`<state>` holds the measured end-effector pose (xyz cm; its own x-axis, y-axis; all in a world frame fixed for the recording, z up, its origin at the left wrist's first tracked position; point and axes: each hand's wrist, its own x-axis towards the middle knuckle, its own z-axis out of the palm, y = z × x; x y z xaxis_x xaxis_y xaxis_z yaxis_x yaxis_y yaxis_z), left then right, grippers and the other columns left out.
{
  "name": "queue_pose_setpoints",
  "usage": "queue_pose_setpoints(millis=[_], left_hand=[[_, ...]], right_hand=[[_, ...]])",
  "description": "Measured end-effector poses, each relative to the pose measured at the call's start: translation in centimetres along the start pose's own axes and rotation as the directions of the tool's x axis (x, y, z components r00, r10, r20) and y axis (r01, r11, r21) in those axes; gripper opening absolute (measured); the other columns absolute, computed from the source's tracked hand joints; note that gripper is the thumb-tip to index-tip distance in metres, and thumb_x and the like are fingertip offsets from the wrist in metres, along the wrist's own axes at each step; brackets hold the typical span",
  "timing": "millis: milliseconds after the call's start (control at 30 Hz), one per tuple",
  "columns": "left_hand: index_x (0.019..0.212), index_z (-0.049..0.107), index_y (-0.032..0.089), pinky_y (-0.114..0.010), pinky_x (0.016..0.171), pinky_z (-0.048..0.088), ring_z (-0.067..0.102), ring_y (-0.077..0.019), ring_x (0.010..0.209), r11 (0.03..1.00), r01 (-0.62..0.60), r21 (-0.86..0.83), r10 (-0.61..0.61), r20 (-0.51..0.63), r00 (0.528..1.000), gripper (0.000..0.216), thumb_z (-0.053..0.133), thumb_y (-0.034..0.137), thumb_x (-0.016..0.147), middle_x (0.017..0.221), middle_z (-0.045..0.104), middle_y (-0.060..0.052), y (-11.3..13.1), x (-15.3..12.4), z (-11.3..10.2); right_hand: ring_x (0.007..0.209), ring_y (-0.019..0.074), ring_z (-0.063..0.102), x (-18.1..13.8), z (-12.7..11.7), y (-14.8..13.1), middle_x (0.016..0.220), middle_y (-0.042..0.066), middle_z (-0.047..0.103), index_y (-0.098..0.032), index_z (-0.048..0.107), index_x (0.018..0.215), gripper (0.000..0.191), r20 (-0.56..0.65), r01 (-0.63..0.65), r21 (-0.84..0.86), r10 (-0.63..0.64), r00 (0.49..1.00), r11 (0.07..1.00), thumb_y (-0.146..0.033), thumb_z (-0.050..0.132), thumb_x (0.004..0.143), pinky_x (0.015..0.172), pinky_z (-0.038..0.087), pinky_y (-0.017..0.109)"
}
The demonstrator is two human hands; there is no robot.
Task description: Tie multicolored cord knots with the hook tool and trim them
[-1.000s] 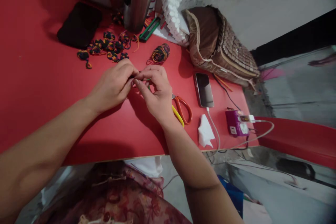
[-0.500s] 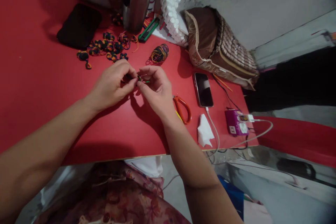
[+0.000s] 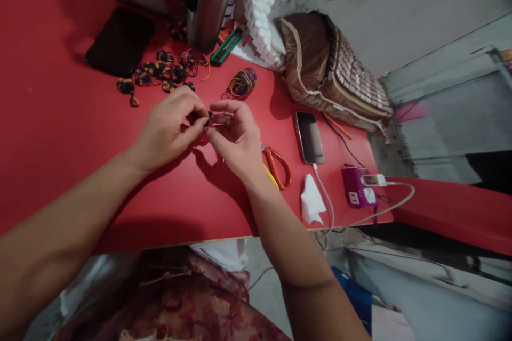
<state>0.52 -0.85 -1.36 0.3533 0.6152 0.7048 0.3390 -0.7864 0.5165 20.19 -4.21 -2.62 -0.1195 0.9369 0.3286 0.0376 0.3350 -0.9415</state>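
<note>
Hands barely shifted | left hand (image 3: 170, 127), right hand (image 3: 236, 136) pinching thread knot (image 3: 210, 118) between fingertips

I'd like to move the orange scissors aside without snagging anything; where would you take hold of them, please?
By the orange scissors' handle loops, coming from the right hand's outer side: the loops lie flat and exposed on the red table, while the blades run under that hand.

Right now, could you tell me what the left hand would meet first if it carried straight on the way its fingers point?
The right hand: the left hand points rightward, fingertips already meeting it around a small thread piece.
</note>
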Motion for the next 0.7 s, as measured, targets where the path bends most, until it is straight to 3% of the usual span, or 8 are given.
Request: queue_pose_setpoints(millis=[167, 367, 700], left_hand=[[0.106, 0.069, 0.029, -0.049, 0.098, 0.067, 0.077, -0.0268, 0.109, 0.999, 0.032, 0.034, -0.031, -0.019, 0.999, 0.012, 0.063, 0.027, 0.116, 0.113, 0.079, -0.007, 0.2, 0.1, -0.2], [0.109, 0.069, 0.029, -0.052, 0.098, 0.068, 0.076, -0.0243, 0.110, 0.998, -0.018, 0.055, 0.018, -0.002, 1.000, 0.013, 0.062, 0.032, 0.120, 0.116, 0.078, -0.006, 0.5, 0.2, -0.4], [0.107, 0.074, 0.029, -0.053, 0.100, 0.069, 0.076, -0.0289, 0.111, 0.984, 0.176, -0.015, -0.176, 0.034, 0.984, 0.007, 0.068, 0.028, 0.110, 0.119, 0.078, -0.009, 0.9, 0.3, -0.6]], right_hand=[[0.119, 0.0203, 0.078, 0.3, -0.3, -0.3, 0.135, 0.003, 0.077, -0.035, 0.064, 0.131, 0.045, -0.048, -0.082, 0.082, 0.086, 0.995, 0.993, -0.035, 0.088, 0.094, 0.098, 0.071, 0.038], [0.121, 0.0224, 0.080, 0.2, -0.2, -1.3, 0.128, 0.003, 0.083, -0.031, 0.070, 0.124, 0.032, -0.030, -0.158, 0.105, 0.162, 0.986, 0.982, -0.035, 0.084, 0.096, 0.109, 0.071, 0.044], [0.116, 0.0211, 0.084, 0.3, -0.1, -0.1, 0.125, 0.002, 0.086, -0.034, 0.069, 0.128, 0.035, -0.079, -0.138, 0.140, 0.150, 0.986, 0.980, -0.031, 0.082, 0.095, 0.112, 0.074, 0.045]])
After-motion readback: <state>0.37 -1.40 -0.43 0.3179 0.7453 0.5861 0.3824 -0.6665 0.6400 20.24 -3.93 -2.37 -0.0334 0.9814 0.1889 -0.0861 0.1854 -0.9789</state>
